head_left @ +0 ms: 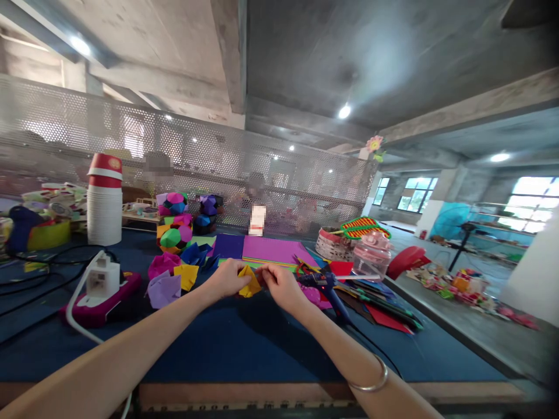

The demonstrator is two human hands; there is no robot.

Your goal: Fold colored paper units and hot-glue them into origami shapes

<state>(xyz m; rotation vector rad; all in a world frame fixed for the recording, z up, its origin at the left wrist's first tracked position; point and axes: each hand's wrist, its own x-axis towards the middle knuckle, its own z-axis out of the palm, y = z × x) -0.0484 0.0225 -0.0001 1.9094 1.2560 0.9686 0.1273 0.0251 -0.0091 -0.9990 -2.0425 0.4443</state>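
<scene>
A small folded yellow paper piece [250,281] sits between both hands above the dark blue table [244,343]. My left hand [227,279] pinches its left side and my right hand [279,285] pinches its right side. A silver bangle circles my right wrist. Just behind the hands lie purple and magenta paper sheets [268,250]. Loose folded paper pieces [172,279] in purple, pink, yellow and blue lie to the left of my left hand.
A white power strip [102,276] with cables sits at left. Coloured paper balls [174,230] and a stack of white cups [105,203] stand behind. A glue gun [329,288], scissors, a plastic jar [371,253] and scattered sheets lie right. A perforated screen backs the table.
</scene>
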